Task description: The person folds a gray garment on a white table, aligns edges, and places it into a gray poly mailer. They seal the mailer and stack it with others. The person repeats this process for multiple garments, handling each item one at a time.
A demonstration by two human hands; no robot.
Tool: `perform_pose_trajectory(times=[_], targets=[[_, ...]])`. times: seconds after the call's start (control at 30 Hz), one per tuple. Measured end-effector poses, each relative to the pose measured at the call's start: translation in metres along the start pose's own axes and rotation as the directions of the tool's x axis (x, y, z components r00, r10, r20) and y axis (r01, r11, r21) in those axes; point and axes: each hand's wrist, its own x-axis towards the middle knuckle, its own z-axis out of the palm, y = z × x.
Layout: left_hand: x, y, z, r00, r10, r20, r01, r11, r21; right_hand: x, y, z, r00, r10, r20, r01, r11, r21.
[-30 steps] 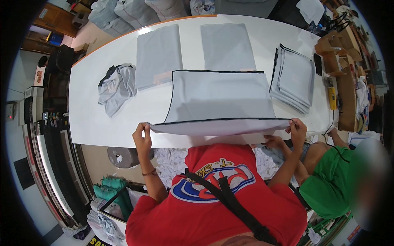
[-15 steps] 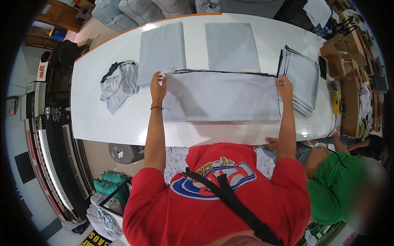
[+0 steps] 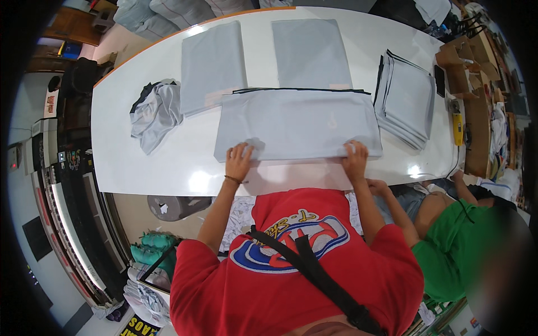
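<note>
A long folded grey cloth (image 3: pixel 297 123) with black trim along its far edge lies across the middle of the white table (image 3: pixel 140 171). My left hand (image 3: pixel 239 161) is at its near edge, left of the middle, with bent fingers closed on the fabric. Toward the right end of that same edge, my right hand (image 3: pixel 355 161) grips in a similar way. The undersides of both hands are hidden. Beyond the cloth lie two flat grey folded pieces, one on the left (image 3: pixel 213 64) and one on the right (image 3: pixel 311 53).
A crumpled grey garment (image 3: pixel 157 117) with dark trim lies at the left. At the right are a stack of folded grey cloths (image 3: pixel 406 101), a phone (image 3: pixel 439 81), a yellow tool (image 3: pixel 458 129) and cardboard boxes (image 3: pixel 468 67). A person in a green shirt (image 3: pixel 448 252) sits close by.
Both hands have left the far corners of the folded cloth and come back to its near edge, closer together. The cloth now lies slightly farther left in view.
</note>
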Motion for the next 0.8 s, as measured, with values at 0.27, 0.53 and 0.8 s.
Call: perform_pose_trajectory(times=[0.27, 0.53, 0.8], targets=[[0.004, -0.088, -0.067, 0.994, -0.06, -0.09, 0.037, 0.971, -0.237, 0.019, 0.058, -0.073, 0.982, 0.044, -0.182, -0.049, 0.999, -0.021], [0.061, -0.099, -0.252, 0.957, -0.233, 0.173, 0.29, 0.802, -0.523, 0.074, 0.07, -0.22, 0.918, 0.314, 0.242, -0.394, 0.786, 0.477], [0.137, -0.114, -0.111, 0.977, -0.03, 0.213, 0.09, 0.957, -0.276, 0.089, 0.137, -0.117, 0.952, 0.245, 0.183, -0.251, 0.968, 0.011]])
